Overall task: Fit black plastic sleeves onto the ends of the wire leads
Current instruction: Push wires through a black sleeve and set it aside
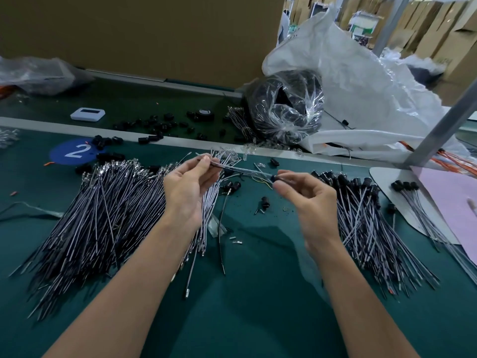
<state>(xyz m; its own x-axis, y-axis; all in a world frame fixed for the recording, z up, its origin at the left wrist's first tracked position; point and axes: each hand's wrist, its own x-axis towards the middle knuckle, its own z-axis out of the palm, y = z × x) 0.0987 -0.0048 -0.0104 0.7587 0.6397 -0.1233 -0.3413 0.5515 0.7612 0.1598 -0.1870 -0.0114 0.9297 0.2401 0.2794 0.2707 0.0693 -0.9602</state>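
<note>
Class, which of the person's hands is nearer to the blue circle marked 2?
Left. The left hand is to the right of the blue circle; the right hand lies even farther right.

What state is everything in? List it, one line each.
Left hand: pinching one end of a wire.
Right hand: pinching a black sleeve at the wire's other end.
Wire: held in the air between both hands.
Left pile of wires: lying flat, no sleeves.
Right pile of wires: lying flat, black sleeves fitted.
Clear bag: crumpled, dark parts inside.
</note>
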